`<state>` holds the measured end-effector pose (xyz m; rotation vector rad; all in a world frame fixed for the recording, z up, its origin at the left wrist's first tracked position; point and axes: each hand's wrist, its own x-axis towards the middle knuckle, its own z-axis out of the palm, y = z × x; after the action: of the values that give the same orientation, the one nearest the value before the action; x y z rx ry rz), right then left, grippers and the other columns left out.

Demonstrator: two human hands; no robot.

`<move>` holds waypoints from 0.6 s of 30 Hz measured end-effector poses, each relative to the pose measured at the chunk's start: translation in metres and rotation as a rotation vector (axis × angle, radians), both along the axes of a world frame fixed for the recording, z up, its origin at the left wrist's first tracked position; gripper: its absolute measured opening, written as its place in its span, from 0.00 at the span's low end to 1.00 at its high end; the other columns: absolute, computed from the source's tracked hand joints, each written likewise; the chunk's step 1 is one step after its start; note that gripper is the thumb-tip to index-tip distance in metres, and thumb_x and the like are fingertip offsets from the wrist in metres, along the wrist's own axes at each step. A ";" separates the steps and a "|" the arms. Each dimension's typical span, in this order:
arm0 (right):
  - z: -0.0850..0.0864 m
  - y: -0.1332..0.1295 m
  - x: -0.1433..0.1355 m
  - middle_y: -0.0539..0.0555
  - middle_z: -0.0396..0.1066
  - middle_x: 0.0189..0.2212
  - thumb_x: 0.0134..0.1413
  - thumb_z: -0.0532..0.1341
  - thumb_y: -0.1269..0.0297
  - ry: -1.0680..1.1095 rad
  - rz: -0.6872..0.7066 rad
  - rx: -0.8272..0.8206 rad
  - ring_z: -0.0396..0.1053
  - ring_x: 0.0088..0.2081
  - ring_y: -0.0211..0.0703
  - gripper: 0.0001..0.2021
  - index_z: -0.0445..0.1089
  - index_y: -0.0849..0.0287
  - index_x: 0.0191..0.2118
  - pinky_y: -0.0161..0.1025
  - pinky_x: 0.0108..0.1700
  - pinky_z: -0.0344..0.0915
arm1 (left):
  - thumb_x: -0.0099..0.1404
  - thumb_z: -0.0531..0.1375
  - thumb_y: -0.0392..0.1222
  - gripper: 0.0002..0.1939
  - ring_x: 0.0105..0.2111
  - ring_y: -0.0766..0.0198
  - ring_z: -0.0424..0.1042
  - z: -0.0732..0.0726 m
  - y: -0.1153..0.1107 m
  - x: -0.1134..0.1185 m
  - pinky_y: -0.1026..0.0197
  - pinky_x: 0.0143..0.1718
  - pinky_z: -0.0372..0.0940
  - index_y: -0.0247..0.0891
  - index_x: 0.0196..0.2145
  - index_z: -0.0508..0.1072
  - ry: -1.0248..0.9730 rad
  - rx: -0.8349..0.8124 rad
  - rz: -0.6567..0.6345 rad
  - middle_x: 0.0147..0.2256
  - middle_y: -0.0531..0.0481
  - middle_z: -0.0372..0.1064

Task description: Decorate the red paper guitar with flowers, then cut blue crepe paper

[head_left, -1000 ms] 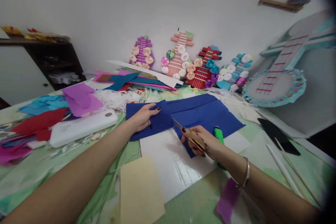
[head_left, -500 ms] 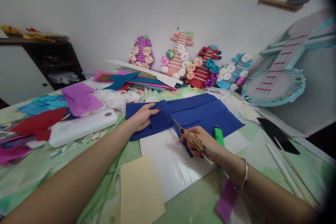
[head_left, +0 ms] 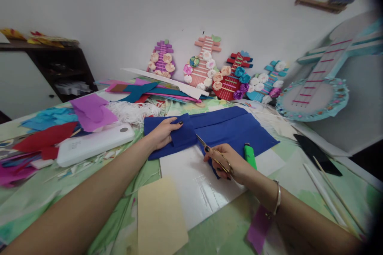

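Observation:
A folded sheet of dark blue crepe paper or fabric point(head_left: 230, 127) stretches across the middle of the table. My left hand point(head_left: 166, 131) grips its left part, thumb on top and the other fingers curled at the fold. Gold-handled scissors point(head_left: 220, 161) are in my right hand point(head_left: 229, 159), their blades pointing up and left into a slit at the blue sheet's near edge. Beneath lies a white glossy board point(head_left: 203, 195), partly covered. A green lighter point(head_left: 250, 155) rests on the blue sheet just beyond my right wrist.
A cream card point(head_left: 161, 215) lies in front. To the left are a white power-bank-like case point(head_left: 95, 145), white string point(head_left: 134, 112) and coloured scraps point(head_left: 92, 111). Decorated toy guitars point(head_left: 233, 75) lean on the wall. At right are a black phone-like slab point(head_left: 317, 154) and thin sticks point(head_left: 324, 195).
Almost nothing differs. My right hand and the scissors have shifted very slightly; my left hand keeps its place on the blue sheet.

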<state>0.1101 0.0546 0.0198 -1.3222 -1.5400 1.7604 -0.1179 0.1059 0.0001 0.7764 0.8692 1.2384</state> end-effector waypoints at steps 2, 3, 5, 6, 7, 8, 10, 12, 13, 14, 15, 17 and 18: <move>0.000 0.001 0.000 0.40 0.54 0.09 0.42 0.65 0.37 -0.007 0.000 0.001 0.51 0.08 0.28 0.28 0.66 0.62 0.26 0.28 0.09 0.45 | 0.56 0.64 0.26 0.11 0.27 0.62 0.76 0.000 0.000 0.000 0.62 0.31 0.73 0.30 0.38 0.73 -0.004 0.002 -0.001 0.30 0.45 0.76; -0.001 0.001 0.000 0.40 0.54 0.09 0.43 0.65 0.37 -0.011 0.000 -0.001 0.51 0.08 0.28 0.27 0.66 0.62 0.26 0.28 0.10 0.45 | 0.56 0.64 0.26 0.11 0.27 0.62 0.76 -0.001 0.001 0.000 0.62 0.32 0.73 0.30 0.38 0.73 -0.006 0.004 0.000 0.30 0.45 0.76; -0.002 0.002 0.001 0.40 0.54 0.09 0.43 0.65 0.37 -0.020 0.004 -0.003 0.51 0.08 0.29 0.27 0.66 0.62 0.26 0.28 0.10 0.45 | 0.56 0.65 0.26 0.12 0.27 0.62 0.76 -0.001 0.001 0.000 0.62 0.32 0.73 0.30 0.38 0.73 -0.008 0.004 0.002 0.30 0.45 0.76; -0.003 0.002 0.001 0.40 0.54 0.09 0.43 0.65 0.37 -0.024 0.008 0.001 0.52 0.08 0.29 0.27 0.67 0.62 0.27 0.28 0.10 0.44 | 0.56 0.65 0.26 0.11 0.27 0.62 0.76 -0.001 0.001 0.000 0.62 0.32 0.73 0.30 0.38 0.73 -0.008 0.003 0.003 0.30 0.45 0.76; -0.004 0.002 0.001 0.40 0.54 0.09 0.43 0.65 0.37 -0.027 0.012 0.008 0.52 0.08 0.29 0.28 0.67 0.62 0.27 0.28 0.10 0.44 | 0.56 0.64 0.26 0.11 0.27 0.62 0.76 -0.001 0.001 0.000 0.62 0.31 0.73 0.30 0.38 0.73 -0.008 0.002 0.004 0.30 0.45 0.76; -0.005 0.003 0.002 0.40 0.54 0.09 0.43 0.64 0.36 -0.027 0.017 0.015 0.52 0.08 0.29 0.28 0.67 0.62 0.27 0.28 0.10 0.44 | 0.56 0.64 0.26 0.11 0.27 0.62 0.76 -0.001 0.001 0.000 0.62 0.31 0.73 0.30 0.38 0.73 -0.007 0.001 0.004 0.30 0.45 0.76; -0.006 0.003 0.002 0.40 0.54 0.09 0.43 0.64 0.36 -0.030 0.028 0.028 0.52 0.08 0.28 0.28 0.67 0.61 0.27 0.28 0.10 0.44 | 0.57 0.63 0.26 0.10 0.27 0.62 0.76 0.000 0.001 0.000 0.62 0.31 0.73 0.30 0.38 0.74 -0.004 -0.001 0.004 0.29 0.45 0.76; -0.006 0.003 0.001 0.40 0.53 0.09 0.42 0.64 0.35 -0.039 0.027 0.028 0.51 0.08 0.28 0.29 0.66 0.61 0.27 0.28 0.10 0.43 | 0.57 0.62 0.25 0.09 0.26 0.62 0.76 0.001 0.000 0.001 0.62 0.30 0.73 0.30 0.38 0.74 0.001 -0.002 0.005 0.29 0.45 0.76; -0.006 0.002 0.001 0.39 0.53 0.09 0.41 0.64 0.35 -0.043 0.024 0.027 0.51 0.08 0.28 0.29 0.66 0.61 0.27 0.28 0.10 0.43 | 0.58 0.62 0.25 0.09 0.26 0.62 0.76 0.001 0.000 0.001 0.62 0.31 0.73 0.29 0.38 0.74 0.003 -0.002 0.004 0.29 0.44 0.76; -0.005 0.002 0.001 0.39 0.53 0.09 0.40 0.65 0.34 -0.044 0.020 0.026 0.50 0.08 0.28 0.29 0.66 0.61 0.27 0.28 0.09 0.43 | 0.58 0.62 0.25 0.09 0.26 0.62 0.76 0.002 0.000 0.001 0.62 0.31 0.73 0.29 0.38 0.74 0.006 -0.002 0.004 0.29 0.44 0.76; -0.006 0.002 0.001 0.39 0.53 0.09 0.40 0.65 0.34 -0.040 0.017 0.026 0.50 0.08 0.28 0.29 0.66 0.61 0.27 0.28 0.09 0.44 | 0.58 0.62 0.25 0.09 0.27 0.62 0.76 0.002 0.000 0.002 0.61 0.31 0.73 0.29 0.38 0.74 0.010 0.000 0.003 0.29 0.44 0.76; -0.006 0.003 0.002 0.40 0.53 0.09 0.40 0.65 0.35 -0.019 0.012 0.030 0.50 0.08 0.28 0.29 0.66 0.61 0.27 0.27 0.09 0.44 | 0.58 0.62 0.26 0.10 0.28 0.61 0.77 0.002 -0.001 0.002 0.61 0.33 0.74 0.29 0.39 0.74 0.020 0.004 0.000 0.29 0.44 0.76; -0.007 0.003 0.003 0.40 0.53 0.09 0.40 0.65 0.35 -0.007 0.007 0.028 0.50 0.08 0.28 0.29 0.66 0.61 0.26 0.27 0.09 0.44 | 0.58 0.62 0.26 0.10 0.28 0.61 0.77 0.002 -0.001 0.002 0.60 0.33 0.74 0.29 0.39 0.74 0.026 0.007 -0.002 0.30 0.44 0.76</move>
<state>0.1133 0.0572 0.0132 -1.3125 -1.5689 1.7337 -0.1161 0.1053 0.0026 0.8001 0.8861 1.2324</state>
